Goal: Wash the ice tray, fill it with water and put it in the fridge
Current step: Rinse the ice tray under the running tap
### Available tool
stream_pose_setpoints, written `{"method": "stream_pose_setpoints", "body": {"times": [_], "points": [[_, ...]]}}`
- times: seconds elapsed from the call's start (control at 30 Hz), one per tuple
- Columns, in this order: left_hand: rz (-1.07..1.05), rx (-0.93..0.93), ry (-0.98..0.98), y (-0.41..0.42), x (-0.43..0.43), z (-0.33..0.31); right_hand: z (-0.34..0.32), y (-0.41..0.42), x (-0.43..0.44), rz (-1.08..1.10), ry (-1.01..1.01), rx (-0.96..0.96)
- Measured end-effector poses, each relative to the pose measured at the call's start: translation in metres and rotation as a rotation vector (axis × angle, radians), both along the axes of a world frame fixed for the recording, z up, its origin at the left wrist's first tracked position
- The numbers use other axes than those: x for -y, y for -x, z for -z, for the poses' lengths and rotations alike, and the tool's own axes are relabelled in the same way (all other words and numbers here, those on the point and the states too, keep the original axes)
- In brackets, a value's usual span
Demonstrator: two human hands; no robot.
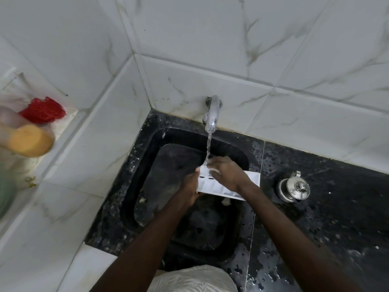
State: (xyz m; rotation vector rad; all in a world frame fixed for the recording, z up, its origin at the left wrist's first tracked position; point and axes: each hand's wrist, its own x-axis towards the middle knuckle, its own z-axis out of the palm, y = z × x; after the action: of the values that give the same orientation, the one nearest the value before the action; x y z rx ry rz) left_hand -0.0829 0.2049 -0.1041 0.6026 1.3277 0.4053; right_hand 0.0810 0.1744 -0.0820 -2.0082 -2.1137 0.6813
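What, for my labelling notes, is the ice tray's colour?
The ice tray is white; head view shows it.

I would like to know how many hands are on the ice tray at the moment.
2. The left hand grips the left end of the ice tray. The right hand lies on top of it, by the stream from the tap.

Tray: white plastic ice tray [212, 186] over the black sink [147, 157]
Water: curved chrome tap [212, 114] runs onto its left end
Left hand [190, 189]: grips that end
Right hand [227, 172]: lies on top (grip unclear)
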Motion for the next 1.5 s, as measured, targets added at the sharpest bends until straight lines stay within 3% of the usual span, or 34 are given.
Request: {"method": "stream_pose_setpoints", "body": {"times": [0.17,0.27,0.43,0.57,0.67,0.73,0.87,1.0,1.17,1.33,1.5], "points": [[-0.102,-0.025,-0.2,-0.012,-0.012,-0.002,-0.004,0.017,0.0,0.023,0.001,0.13],[-0.102,-0.076,-0.225,-0.005,-0.018,-0.003,-0.005,0.019,-0.003,-0.04,-0.057,0.158],[-0.088,-0.088,-0.287,-0.003,-0.023,-0.006,-0.011,0.026,-0.015,0.07,-0.044,0.138],[-0.158,-0.088,-0.277,0.006,-0.03,-0.006,-0.014,0.031,-0.016,-0.031,-0.054,0.089],[-0.1,-0.144,-0.326,0.005,-0.026,-0.012,-0.017,0.027,-0.017,0.059,-0.113,0.14],[-0.041,-0.14,-0.314,0.003,-0.023,-0.009,-0.018,0.033,-0.019,0.107,-0.077,0.139],[-0.113,-0.079,-0.27,0.009,-0.024,-0.005,-0.015,0.035,-0.015,-0.042,-0.051,0.111],[-0.016,-0.146,-0.288,0.006,-0.018,-0.005,-0.014,0.024,-0.01,0.123,-0.052,0.136],[-0.003,-0.12,-0.256,0.013,-0.014,0.001,-0.014,0.027,0.002,0.005,0.073,0.039],[-0.049,-0.176,-0.221,0.013,-0.007,0.007,-0.018,0.014,0.008,0.204,-0.044,0.004],[-0.07,-0.229,-0.244,0.016,-0.008,0.001,-0.015,0.028,0.013,0.049,0.013,0.014]]}}
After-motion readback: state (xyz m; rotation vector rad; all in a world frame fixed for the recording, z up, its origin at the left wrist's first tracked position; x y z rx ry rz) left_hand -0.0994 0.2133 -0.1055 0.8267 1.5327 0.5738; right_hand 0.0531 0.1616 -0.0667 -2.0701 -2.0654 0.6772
